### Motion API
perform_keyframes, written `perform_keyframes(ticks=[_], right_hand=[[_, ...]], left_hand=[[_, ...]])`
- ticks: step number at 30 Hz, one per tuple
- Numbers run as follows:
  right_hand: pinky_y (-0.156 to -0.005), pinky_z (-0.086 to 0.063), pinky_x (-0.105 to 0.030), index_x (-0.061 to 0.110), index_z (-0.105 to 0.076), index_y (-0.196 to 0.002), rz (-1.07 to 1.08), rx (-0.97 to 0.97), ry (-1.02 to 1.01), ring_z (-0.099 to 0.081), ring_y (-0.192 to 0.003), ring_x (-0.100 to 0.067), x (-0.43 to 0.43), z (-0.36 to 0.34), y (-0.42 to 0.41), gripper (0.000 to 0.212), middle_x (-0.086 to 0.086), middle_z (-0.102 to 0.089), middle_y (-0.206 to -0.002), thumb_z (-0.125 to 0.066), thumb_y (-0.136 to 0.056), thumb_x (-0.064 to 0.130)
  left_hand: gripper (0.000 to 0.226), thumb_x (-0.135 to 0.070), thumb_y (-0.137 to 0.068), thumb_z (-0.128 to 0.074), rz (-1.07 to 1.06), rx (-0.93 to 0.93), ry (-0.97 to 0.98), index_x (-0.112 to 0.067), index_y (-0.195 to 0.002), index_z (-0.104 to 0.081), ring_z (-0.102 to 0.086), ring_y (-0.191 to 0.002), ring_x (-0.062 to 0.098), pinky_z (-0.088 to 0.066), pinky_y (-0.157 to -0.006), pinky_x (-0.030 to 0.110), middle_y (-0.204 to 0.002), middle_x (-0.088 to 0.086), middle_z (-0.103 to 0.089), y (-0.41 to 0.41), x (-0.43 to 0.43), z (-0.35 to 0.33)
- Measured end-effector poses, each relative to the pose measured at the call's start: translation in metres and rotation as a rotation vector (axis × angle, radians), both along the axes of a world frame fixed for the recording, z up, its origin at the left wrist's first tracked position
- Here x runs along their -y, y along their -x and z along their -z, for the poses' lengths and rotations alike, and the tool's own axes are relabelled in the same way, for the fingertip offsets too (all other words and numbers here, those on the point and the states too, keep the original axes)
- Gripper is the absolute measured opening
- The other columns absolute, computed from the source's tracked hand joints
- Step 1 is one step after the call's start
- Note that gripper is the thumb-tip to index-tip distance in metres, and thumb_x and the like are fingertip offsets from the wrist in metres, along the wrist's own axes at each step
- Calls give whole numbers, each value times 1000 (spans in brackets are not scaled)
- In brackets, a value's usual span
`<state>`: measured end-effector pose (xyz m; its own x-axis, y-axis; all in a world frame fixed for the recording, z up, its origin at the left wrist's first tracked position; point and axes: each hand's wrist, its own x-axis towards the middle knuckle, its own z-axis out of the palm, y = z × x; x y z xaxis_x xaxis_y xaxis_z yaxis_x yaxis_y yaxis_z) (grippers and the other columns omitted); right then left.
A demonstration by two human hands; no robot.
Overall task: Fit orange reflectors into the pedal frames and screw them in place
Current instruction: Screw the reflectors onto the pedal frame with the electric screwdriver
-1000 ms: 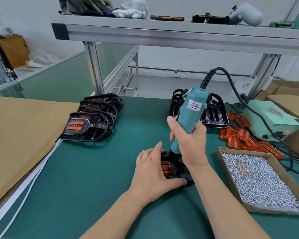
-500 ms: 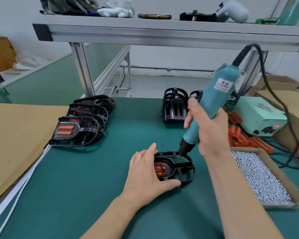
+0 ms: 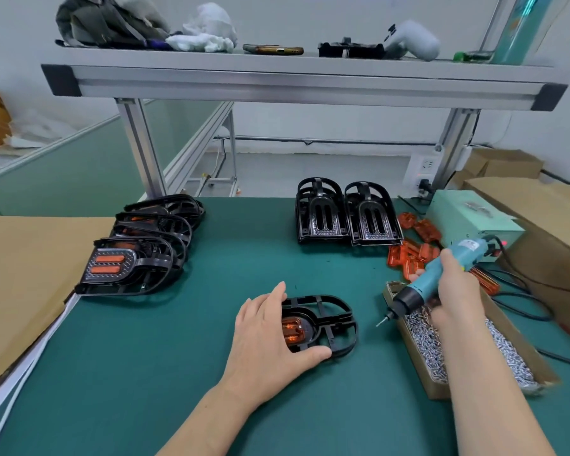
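Observation:
A black pedal frame (image 3: 334, 319) lies flat on the green mat with an orange reflector (image 3: 292, 329) seated in it. My left hand (image 3: 267, 337) grips the frame's left end, thumb along its near edge. My right hand (image 3: 454, 294) holds a teal electric screwdriver (image 3: 441, 274), tilted with its bit pointing down-left, just left of the cardboard box of silver screws (image 3: 468, 353). The bit is clear of the frame. Loose orange reflectors (image 3: 412, 255) lie behind the box.
Finished pedal frames (image 3: 135, 255) with reflectors stand stacked at left beside cardboard sheets (image 3: 23, 278). Two stacks of bare black frames (image 3: 346, 215) sit at the back. A green power unit (image 3: 471, 218) and cables lie at right. A metal shelf (image 3: 303, 80) spans overhead.
My right hand lifted the screwdriver off the frame and swung it right and down to the screw box. My left hand stayed on the frame.

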<state>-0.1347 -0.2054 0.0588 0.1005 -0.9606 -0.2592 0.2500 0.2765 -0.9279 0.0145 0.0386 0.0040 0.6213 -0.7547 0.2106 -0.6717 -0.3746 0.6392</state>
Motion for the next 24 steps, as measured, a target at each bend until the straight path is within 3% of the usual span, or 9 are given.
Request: perform_keyframes(ticks=[6, 9, 13, 16, 18, 21, 22, 24], right_hand=[[-55, -47, -31, 2, -45, -136, -37, -203, -46, -61, -74, -18, 4, 13, 11, 52, -13, -63, -107, -62, -99, 33], [-48, -43, -29, -1, -48, -129, -54, -428, 22, -56, -61, -20, 2, 16, 17, 58, -12, -61, -92, -66, -94, 42], [-50, -42, -29, -6, -56, -113, -53, -716, 139, -57, -49, -26, 1, 20, 31, 64, -18, -66, -80, -61, -92, 54], [-69, -53, -40, -2, -64, -88, -187, -957, 258, -67, -58, -32, 2, 17, 42, 66, -16, -71, -63, -40, -99, 59], [-81, -53, -45, 2, -66, -83, -264, -1132, 348, -66, -74, -35, 3, 15, 50, 64, -18, -73, -73, -32, -101, 53], [-88, -45, -43, 8, -67, -107, -322, -1355, 445, -60, -102, -41, 4, 10, 62, 47, -24, -68, -113, -35, -104, 43], [-87, -44, -41, 11, -67, -112, -372, -1384, 450, -59, -107, -40, 3, 8, 65, 39, -21, -67, -118, -39, -104, 38], [-80, -48, -36, 22, -69, -108, -516, -1405, 461, -62, -100, -33, -1, 3, 69, 22, -11, -69, -109, -50, -100, 31]], left_hand=[[119, -88, -58, -54, -5, 16, -13, -31, -154, -15, -17, -141, 8, -16, -123, 37, -150, -15, -36, 2, 0, -1], [118, -88, -58, -54, -4, 31, -10, -30, -154, -16, -16, -139, 4, -14, -123, 36, -151, -15, -36, 2, -1, -1], [119, -87, -58, -54, -5, 51, 3, -26, -154, -21, -14, -134, 0, -15, -123, 36, -150, -15, -38, 3, 0, -3], [119, -87, -57, -54, -5, 54, -3, -26, -154, -22, -15, -135, 1, -15, -123, 36, -150, -14, -37, 3, 0, -3], [120, -87, -57, -55, -7, 48, -2, -27, -155, -21, -12, -135, -1, -13, -124, 35, -151, -14, -36, 4, 0, -2], [121, -88, -57, -54, -7, 49, -10, -28, -155, -18, -11, -137, -1, -5, -124, 32, -153, -14, -34, 4, 1, -2], [121, -88, -57, -54, -7, 51, -13, -28, -156, -17, -13, -139, 0, -4, -124, 31, -153, -14, -34, 4, 1, -2], [122, -89, -57, -54, -8, 56, -14, -27, -156, -17, -15, -143, 3, -3, -124, 32, -154, -13, -34, 4, 1, -2]])
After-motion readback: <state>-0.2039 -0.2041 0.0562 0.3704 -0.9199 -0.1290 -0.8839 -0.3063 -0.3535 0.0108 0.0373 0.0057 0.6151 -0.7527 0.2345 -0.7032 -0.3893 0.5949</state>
